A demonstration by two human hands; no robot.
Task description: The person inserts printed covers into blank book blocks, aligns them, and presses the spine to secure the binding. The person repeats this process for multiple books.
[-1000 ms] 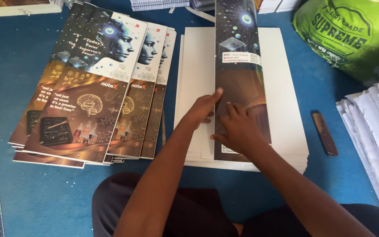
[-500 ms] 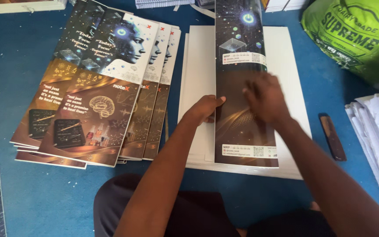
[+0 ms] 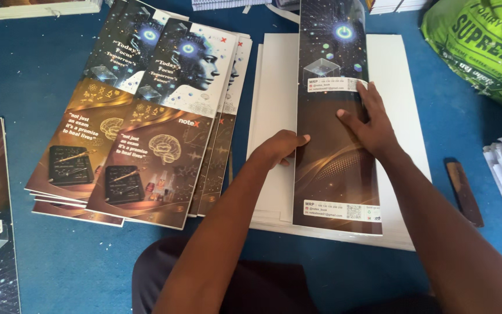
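The right hand (image 3: 373,125) lies flat, fingers spread, pressing on the long dark printed cover sheet with a glowing circle at its top (image 3: 332,174). This grip is open and closes on nothing; it only pushes down. The left hand (image 3: 280,148) is curled, knuckles down, at the left edge of the same sheet, just beside the right hand. I cannot tell if its fingers pinch the edge or only lean on it.

The dark sheet looks folded into a narrow strip. It rests on a stack of plain white paper sheets (image 3: 399,81), which sticks out on both sides of the hands. Everything sits on the blue surface (image 3: 42,70).

Left of the left hand is a fanned pile of dark printed covers with a face and a brain picture (image 3: 146,128). It looks like finished work, about five or six pieces. The white stack looks thick, so I think much is left. Right of the right hand lie a small brown flat stick (image 3: 464,192) and a green sack (image 3: 483,46).
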